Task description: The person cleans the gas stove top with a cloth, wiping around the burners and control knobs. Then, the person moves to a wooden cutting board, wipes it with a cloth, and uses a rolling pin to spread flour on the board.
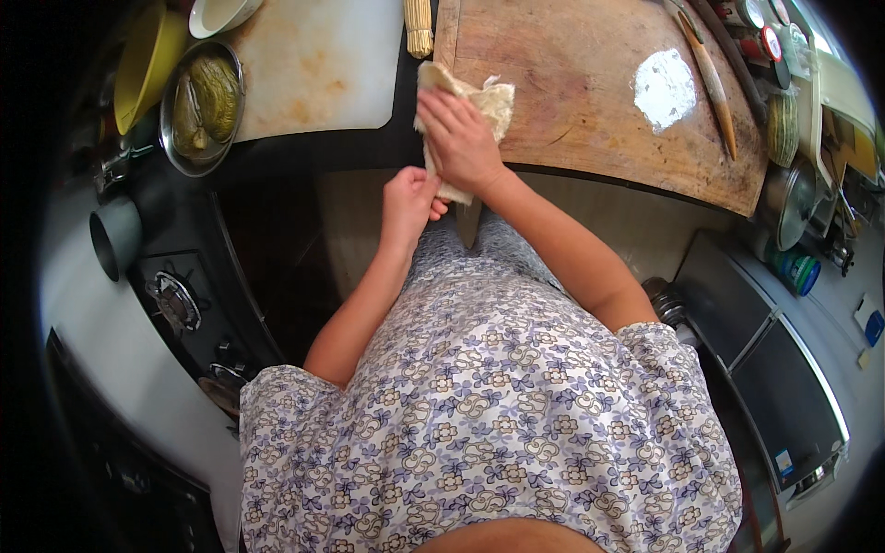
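Note:
A cream-coloured, fuzzy cloth point(499, 110) hangs folded between my hands at the worktop's front edge. My right hand point(462, 142) lies over it with the fingers stretched along the fabric; the thumb is hidden. Lower and to the left, my left hand point(408, 202) has curled fingers pinching the cloth's lower left edge. Just right of the cloth is a large wooden board point(574, 104), bearing a round patch of white powder point(665, 90). A tapered rolling pin point(712, 86) rests near the board's right side. Beyond the cloth lies a bundle of thin sticks point(418, 31).
At left are a stained white cutting board point(318, 76), a metal dish point(235, 110) holding green wrinkled vegetables point(211, 97), a yellow basin point(148, 66) and a gas burner point(176, 301). Along the right stand a striped squash point(783, 131), a lidded pot point(795, 204) and jars point(764, 45).

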### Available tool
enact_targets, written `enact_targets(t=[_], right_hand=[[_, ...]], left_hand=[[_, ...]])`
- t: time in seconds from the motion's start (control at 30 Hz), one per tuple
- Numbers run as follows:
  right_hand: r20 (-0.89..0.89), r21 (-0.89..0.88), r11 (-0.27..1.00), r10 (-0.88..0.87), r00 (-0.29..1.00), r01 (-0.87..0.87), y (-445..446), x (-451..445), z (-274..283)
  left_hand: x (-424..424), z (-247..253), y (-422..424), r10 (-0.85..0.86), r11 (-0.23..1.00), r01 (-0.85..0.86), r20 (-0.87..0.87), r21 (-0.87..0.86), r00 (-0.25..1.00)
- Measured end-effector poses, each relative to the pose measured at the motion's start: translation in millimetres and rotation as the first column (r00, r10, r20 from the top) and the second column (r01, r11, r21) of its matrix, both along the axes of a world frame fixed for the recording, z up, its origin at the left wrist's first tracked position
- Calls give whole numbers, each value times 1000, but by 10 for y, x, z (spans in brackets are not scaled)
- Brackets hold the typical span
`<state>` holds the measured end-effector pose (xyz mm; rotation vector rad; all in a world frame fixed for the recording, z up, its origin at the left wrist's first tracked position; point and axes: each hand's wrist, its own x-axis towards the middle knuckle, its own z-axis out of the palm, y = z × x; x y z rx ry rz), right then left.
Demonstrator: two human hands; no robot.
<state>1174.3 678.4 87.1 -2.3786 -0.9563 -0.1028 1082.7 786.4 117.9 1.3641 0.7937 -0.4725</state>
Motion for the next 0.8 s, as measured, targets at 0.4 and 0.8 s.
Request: enact_targets(t=[0.4, 0.8], right_hand=[[-215, 195, 764, -579, 786, 616, -1488, -684, 748], [-46, 93, 719, -687, 725, 688, -1167, -58, -15]], left_hand=[[248, 400, -557, -539, 751, 586, 229, -305, 811], [-33, -22, -115, -427, 872, 410, -3, -267, 904]])
